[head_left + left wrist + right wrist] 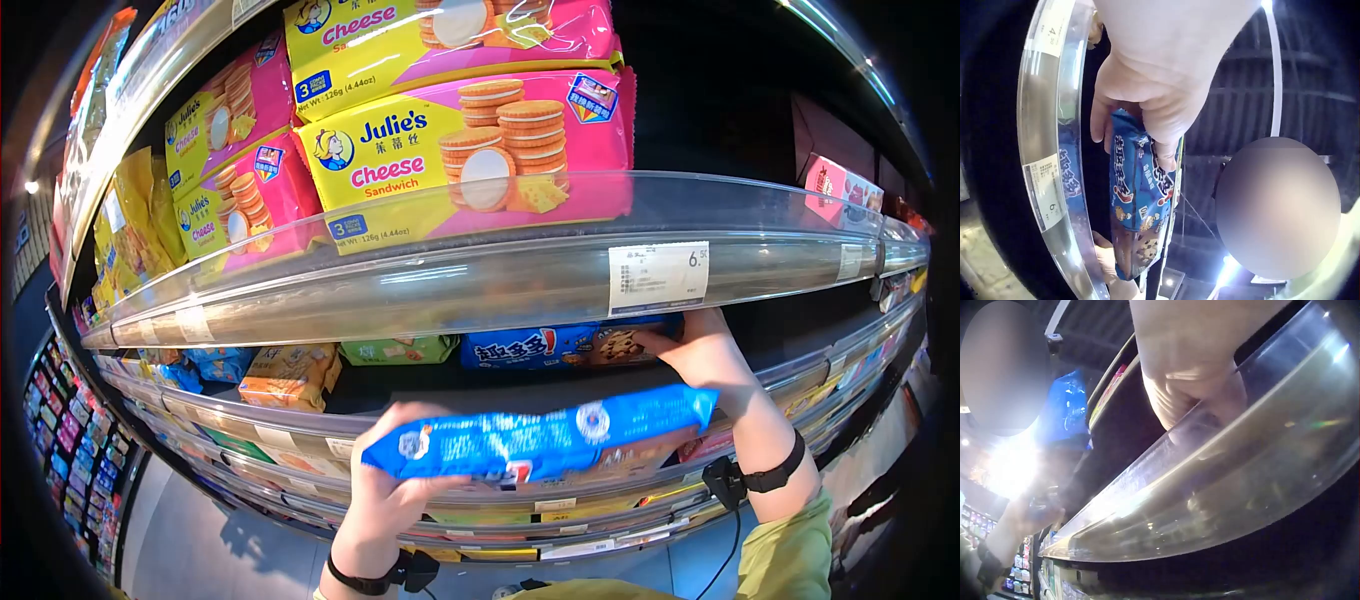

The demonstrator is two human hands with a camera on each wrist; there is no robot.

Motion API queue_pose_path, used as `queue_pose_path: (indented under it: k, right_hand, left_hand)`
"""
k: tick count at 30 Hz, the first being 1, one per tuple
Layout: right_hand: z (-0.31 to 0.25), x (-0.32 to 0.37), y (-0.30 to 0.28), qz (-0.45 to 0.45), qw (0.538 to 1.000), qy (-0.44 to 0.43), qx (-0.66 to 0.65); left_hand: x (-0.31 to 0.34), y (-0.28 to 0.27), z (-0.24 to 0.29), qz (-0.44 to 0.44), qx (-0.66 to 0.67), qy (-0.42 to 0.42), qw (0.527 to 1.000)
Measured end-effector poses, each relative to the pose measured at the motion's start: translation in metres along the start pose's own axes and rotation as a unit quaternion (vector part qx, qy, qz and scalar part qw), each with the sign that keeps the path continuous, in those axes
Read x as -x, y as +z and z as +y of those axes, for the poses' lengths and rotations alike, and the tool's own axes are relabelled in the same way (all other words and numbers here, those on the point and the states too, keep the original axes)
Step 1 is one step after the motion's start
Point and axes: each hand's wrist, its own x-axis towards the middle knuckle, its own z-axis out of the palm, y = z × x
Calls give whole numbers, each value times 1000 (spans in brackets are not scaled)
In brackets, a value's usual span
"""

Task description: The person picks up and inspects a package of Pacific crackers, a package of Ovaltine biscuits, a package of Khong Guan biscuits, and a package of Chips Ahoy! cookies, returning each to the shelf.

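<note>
My left hand [393, 480] grips one end of a blue pack of chocolate chip cookies [545, 440], held out in front of the shelf. In the left wrist view the thumb and fingers close round the top of this pack [1138, 194]. My right hand [700, 352] reaches into the lower shelf, its thumb at the right end of a second blue cookie pack [530, 347]. The upper shelf's edge hides its other fingers in the head view. Through the clear shelf lip, the right wrist view shows the right hand [1194, 381] with its fingers bent and blurred.
Yellow and pink cheese sandwich biscuit packs [400, 160] stack on the upper shelf, behind a clear lip with a price tag [658, 277]. A green pack [400, 349] and an orange-brown pack [290, 375] stand left of the second cookie pack. More shelves run below.
</note>
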Motion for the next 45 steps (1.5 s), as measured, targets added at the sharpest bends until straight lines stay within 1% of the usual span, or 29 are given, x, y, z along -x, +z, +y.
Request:
queue_pose_path:
  k: [1,2,5,6,7,9,10,12,13,15,16,18,20,22,23,25,26,28,29,31,32,35,37,38,39,41,42,44,45]
  right_hand:
    - [6,1,4,0,983,9,-183]
    - [13,1,7,0,933,19,-360]
    - [11,10,-15,17,987,19,-156]
    - [19,14,-14,33,973,41,-226]
    - [14,16,-19,33,973,40,-226]
    - [-3,19,-35,11,962,186,-202]
    - [-2,23,-32,15,961,177,-211]
    - [-3,27,-34,13,963,162,-214]
    - [-3,28,-35,8,965,148,-215]
    - [2,30,-37,-12,970,153,-187]
    - [1,30,-36,-6,975,118,-186]
    - [-1,29,-36,1,979,83,-185]
    - [-2,25,-39,-30,968,126,-213]
    - [4,17,-37,-24,967,112,-229]
    - [6,12,-36,-17,964,98,-246]
    - [10,3,-36,-30,957,136,-255]
    - [15,-2,-33,-28,950,163,-264]
    - [20,-9,-31,-30,942,192,-273]
    - [20,-11,-29,-45,927,221,-300]
    - [21,-16,-26,-73,891,274,-354]
    - [36,-20,-24,-120,880,278,-365]
    - [23,-14,-20,-97,905,278,-307]
    - [5,-7,-29,-101,961,190,-176]
    - [-3,3,-28,-46,978,141,-149]
    - [3,12,-26,-2,996,20,-87]
    - [-21,23,-30,-7,1000,-20,15]
    - [-24,25,-30,-9,1000,-23,12]
    - [-23,27,-29,-85,996,-18,16]
    - [-22,27,-27,-85,996,-19,14]
  left_hand:
    - [-10,3,3,-11,-19,6,1000]
    - [-19,5,2,-14,-48,18,999]
    - [-43,12,-4,1,-51,-35,998]
    - [-50,16,-7,-11,-50,-46,998]
    - [-56,17,-12,-21,-62,-61,996]
    - [-61,17,-23,-32,-174,-110,978]
    - [-62,18,-21,-33,-175,-109,978]
    - [-64,21,-13,-32,-337,-141,930]
    - [-64,23,-9,-33,-337,-141,930]
    - [-62,24,-1,-1,-384,-78,920]
    - [-62,20,-7,11,-356,-31,934]
    - [-66,14,-15,7,-316,-38,948]
    - [-66,14,-14,5,-274,-45,961]
    - [-68,19,-2,-2,-387,-26,922]
    - [-68,22,3,-4,-386,-26,922]
    - [-70,28,11,-5,-479,45,877]
    - [-74,31,15,-7,-478,43,877]
    - [-84,37,20,-75,-525,43,847]
    - [-89,38,21,-76,-525,39,847]
    - [-97,39,20,-161,-544,8,823]
    - [-95,34,9,-158,-575,49,801]
    - [-92,32,5,-154,-578,47,800]
    - [-86,33,7,-133,-573,25,808]
    - [-83,32,9,-112,-565,1,817]
    - [-80,29,12,-108,-567,1,817]
    - [-72,20,17,-69,-523,-4,849]
    - [-69,15,18,-66,-526,-6,848]
    - [-62,6,16,-67,-497,20,865]
    - [-58,2,13,-66,-499,20,864]
